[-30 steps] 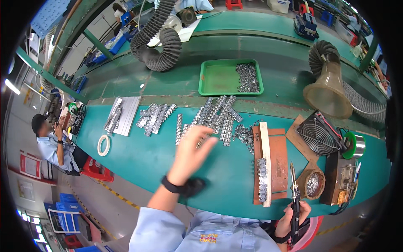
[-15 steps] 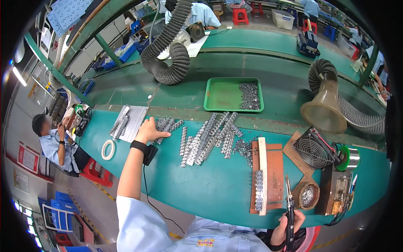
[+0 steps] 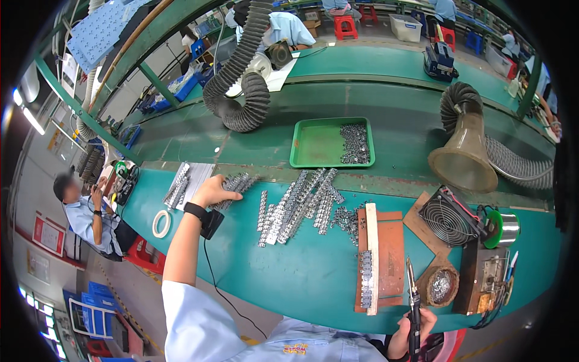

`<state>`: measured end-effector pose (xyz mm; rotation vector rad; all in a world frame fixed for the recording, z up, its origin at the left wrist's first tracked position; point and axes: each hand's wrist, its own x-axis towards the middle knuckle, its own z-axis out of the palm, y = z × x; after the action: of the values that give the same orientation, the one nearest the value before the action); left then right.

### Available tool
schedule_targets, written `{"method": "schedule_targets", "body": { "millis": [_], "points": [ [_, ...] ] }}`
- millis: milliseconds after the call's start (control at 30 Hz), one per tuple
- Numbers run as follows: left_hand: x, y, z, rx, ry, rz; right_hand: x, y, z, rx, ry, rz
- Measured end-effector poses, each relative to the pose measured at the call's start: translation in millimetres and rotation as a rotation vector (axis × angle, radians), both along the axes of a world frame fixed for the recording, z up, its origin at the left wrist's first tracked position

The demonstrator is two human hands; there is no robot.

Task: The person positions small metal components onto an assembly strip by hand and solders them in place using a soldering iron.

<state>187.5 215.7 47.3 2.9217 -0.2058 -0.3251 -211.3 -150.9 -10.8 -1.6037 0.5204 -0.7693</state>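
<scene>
A strip pile [image 3: 246, 181] well left of the jig [image 3: 391, 265] is touched by the bent fingers of the left hand [image 3: 210, 192]; whether any strip is gripped cannot be told. The iron [image 3: 414, 301] is held in the closed fingers of the right hand [image 3: 403, 333], just right of the jig, tip clear. One strip [image 3: 366, 280] is laid along the jig; whether it is finished cannot be judged. Nearer the jig, a larger heap [image 3: 295, 205] is gathered, and loose parts [image 3: 356, 145] are left in the tray [image 3: 316, 145] beyond it.

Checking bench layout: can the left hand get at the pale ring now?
Likely yes: the pale ring lies uncovered on the green tabletop, nothing tall between it and the left hand, which is at a pile of metal strips.
</scene>
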Motion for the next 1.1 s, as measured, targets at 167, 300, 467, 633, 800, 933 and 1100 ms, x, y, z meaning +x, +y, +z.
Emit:
{"method": "schedule_targets", "body": {
  "millis": [167, 300, 467, 633, 800, 933, 1100],
  "points": [
    [45.4, -38.5, 50.8, -0.193, 0.053, -0.025, -4.5, -3.2, 2.7, -0.053, 0.017, 0.009],
    [100.9, -115.1, 68.4, -0.242, 0.100, -0.146, -0.4, -4.7, 11.6, -0.190, 0.049, 0.034],
    [150.9, -204.2, 60.3, -0.291, 0.250, -0.103, -4.7, 2.9, -4.4, -0.136, -0.020, -0.068],
    [233.7, -230.3, 2.0, -0.221, -0.260, -0.061, 3.9, 9.6, -12.9, -0.234, -0.027, -0.199],
    [253.2, -242.2, -0.2, -0.269, -0.554, 0.087, 9.9, 10.3, -8.2, -0.273, -0.010, -0.220],
    [228.7, -221.5, 29.3, -0.164, -0.597, -0.083, 7.2, 5.1, -8.8, -0.231, -0.054, -0.147],
    [124.2, -187.6, 76.5, -0.108, -0.516, -0.312, 3.6, -1.6, -5.0, -0.159, -0.144, 0.008]
  ]
}}
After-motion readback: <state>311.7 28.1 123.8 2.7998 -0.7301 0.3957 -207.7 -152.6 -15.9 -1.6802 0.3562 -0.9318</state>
